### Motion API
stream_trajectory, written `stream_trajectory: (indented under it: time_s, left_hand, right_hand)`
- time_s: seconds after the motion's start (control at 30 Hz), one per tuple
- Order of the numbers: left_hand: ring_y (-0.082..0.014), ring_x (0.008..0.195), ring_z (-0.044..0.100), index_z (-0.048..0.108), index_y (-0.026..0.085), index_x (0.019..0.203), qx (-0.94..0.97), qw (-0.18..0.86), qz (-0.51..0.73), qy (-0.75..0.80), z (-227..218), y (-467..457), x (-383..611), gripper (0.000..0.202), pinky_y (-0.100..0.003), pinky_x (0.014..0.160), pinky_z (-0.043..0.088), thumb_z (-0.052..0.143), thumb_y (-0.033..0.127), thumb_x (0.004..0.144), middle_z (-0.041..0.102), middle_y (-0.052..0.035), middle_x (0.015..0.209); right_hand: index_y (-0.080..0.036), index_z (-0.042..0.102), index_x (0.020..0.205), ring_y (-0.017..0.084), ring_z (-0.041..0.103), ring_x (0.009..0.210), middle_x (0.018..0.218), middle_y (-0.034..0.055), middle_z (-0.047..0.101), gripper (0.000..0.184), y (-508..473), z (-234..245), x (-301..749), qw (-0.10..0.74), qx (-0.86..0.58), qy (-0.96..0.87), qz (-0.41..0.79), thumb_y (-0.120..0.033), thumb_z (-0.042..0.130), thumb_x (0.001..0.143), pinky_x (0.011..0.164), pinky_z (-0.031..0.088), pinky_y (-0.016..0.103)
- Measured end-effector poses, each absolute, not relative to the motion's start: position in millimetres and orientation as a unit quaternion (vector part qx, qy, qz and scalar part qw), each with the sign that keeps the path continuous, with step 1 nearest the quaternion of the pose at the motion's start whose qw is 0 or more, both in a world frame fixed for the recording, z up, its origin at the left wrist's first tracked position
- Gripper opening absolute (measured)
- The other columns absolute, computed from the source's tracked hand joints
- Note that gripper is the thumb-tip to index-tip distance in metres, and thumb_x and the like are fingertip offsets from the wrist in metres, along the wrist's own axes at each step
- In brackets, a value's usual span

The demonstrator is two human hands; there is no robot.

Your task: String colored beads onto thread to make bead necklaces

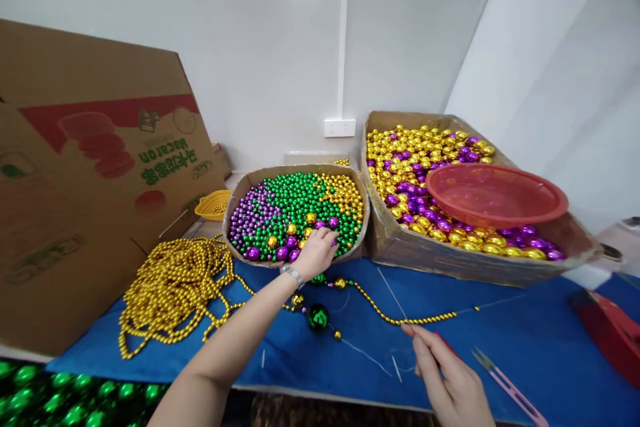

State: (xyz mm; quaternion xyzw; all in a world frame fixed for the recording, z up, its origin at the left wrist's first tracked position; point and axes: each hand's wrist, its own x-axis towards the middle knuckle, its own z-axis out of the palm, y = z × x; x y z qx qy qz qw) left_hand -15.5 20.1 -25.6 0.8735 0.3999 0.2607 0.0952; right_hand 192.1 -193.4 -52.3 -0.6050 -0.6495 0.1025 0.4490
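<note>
1. The right hand (450, 377) has a narrow grip: thumb and finger pinch one end of a thin, straight, needle-like rod (393, 295), which points to 11 o'clock.
2. The left hand (317, 253) has bent fingers, and its grip is among large, shiny purple and gold round beads (291, 241). If it holds one, I cannot tell.
3. These lie over small purple, green and gold beads (295, 190) inside a low cardboard box with rounded corners (296, 169), directly below the left hand.
4. From 10 to 12 o'clock of the right hand runs a strand of small gold beads (370, 300).
5. At 6 o'clock of the left hand, a large, glossy green ball (318, 317) rests on the blue-covered tabletop (290, 363).
6. At 4 o'clock of the right hand are slim pink tweezers (517, 392).
7. At 12 o'clock of the same hand stands a bigger cardboard box (450, 265) with gold and purple beads; a red oval plastic basin (495, 193) rests over them.
8. At 9 o'clock of the left hand is a heap of gold bead chains (175, 287); at 10 o'clock, a yellow plastic basket (213, 205).
</note>
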Motion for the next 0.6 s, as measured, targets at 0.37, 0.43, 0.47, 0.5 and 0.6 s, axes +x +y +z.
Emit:
stream_trajectory:
  time_s: [0.37,0.43,0.47,0.5,0.6]
  left_hand:
    - [-0.0171,0.090,0.059,0.061,0.019,0.109,0.488,0.671,0.468,0.304,-5,-38,-50,0.033,-0.030,0.077,0.050,0.063,0.034,0.080,0.061,-0.0077,0.104]
    - [-0.0185,0.090,0.061,0.061,0.020,0.110,0.463,0.697,0.458,0.299,-6,-44,-55,0.034,-0.032,0.077,0.050,0.064,0.034,0.080,0.061,-0.0082,0.107]
    - [-0.0194,0.091,0.062,0.061,0.021,0.110,0.453,0.709,0.451,0.297,-7,-47,-57,0.034,-0.033,0.077,0.051,0.064,0.034,0.080,0.061,-0.0084,0.108]
    - [-0.0202,0.091,0.062,0.061,0.021,0.111,0.443,0.718,0.448,0.295,-7,-49,-58,0.033,-0.034,0.077,0.051,0.064,0.033,0.080,0.061,-0.0087,0.109]
    - [-0.0204,0.092,0.061,0.063,0.019,0.108,0.432,0.722,0.451,0.298,-9,-55,-62,0.032,-0.034,0.077,0.052,0.066,0.030,0.079,0.060,-0.0098,0.112]
  right_hand:
    - [-0.021,0.064,0.101,0.019,0.070,0.080,0.083,0.0059,0.072,0.028,-191,-43,178,0.410,-0.582,-0.697,0.088,-0.035,0.041,0.093,0.071,0.057,0.024]
    - [-0.020,0.064,0.100,0.019,0.070,0.082,0.089,0.0067,0.072,0.027,-189,-44,175,0.415,-0.558,-0.715,0.072,-0.032,0.041,0.092,0.072,0.056,0.024]
    - [-0.020,0.064,0.101,0.018,0.070,0.082,0.091,0.0069,0.072,0.026,-189,-45,173,0.418,-0.547,-0.723,0.064,-0.031,0.042,0.092,0.071,0.056,0.023]
    - [-0.020,0.064,0.102,0.018,0.070,0.081,0.092,0.0068,0.072,0.026,-188,-46,173,0.419,-0.538,-0.729,0.058,-0.029,0.042,0.092,0.070,0.056,0.023]
    - [-0.020,0.062,0.106,0.017,0.070,0.080,0.095,0.0060,0.071,0.025,-187,-51,172,0.406,-0.529,-0.744,0.042,-0.026,0.043,0.092,0.071,0.056,0.024]
